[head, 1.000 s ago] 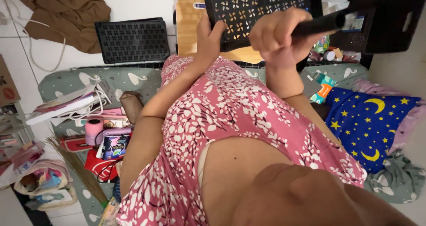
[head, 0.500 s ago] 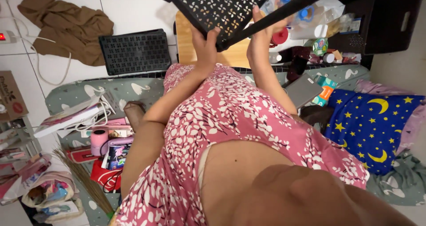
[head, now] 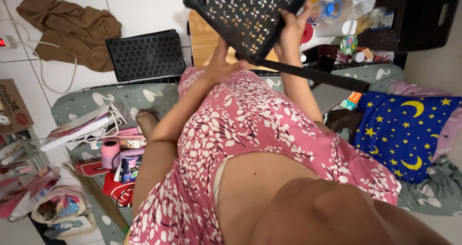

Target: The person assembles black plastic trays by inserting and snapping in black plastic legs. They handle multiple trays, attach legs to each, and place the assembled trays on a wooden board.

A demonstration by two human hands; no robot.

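I hold a black perforated plastic panel (head: 245, 14) raised in front of me, tilted, with a long black bar (head: 313, 75) running along its lower edge toward the right. My left hand (head: 220, 64) grips the panel's lower edge from beneath. My right hand (head: 288, 31) grips the panel's right side, fingers curled over it. A second black perforated panel (head: 146, 55) lies flat on the white tiled floor to the left. My lap is covered by a pink floral dress (head: 250, 125).
A wooden board (head: 204, 40) lies behind the raised panel. A brown cloth (head: 72, 28) and white cable (head: 41, 67) are on the floor at left. A dark crate (head: 418, 19), bottles and a plastic bag sit at right. A starry blue cushion (head: 409, 129) is right; clutter lies at left.
The panel has been lifted higher and tilted, its left corner rising. My right hand shifted from the bar to the panel's right side; my left hand stays under the lower edge.
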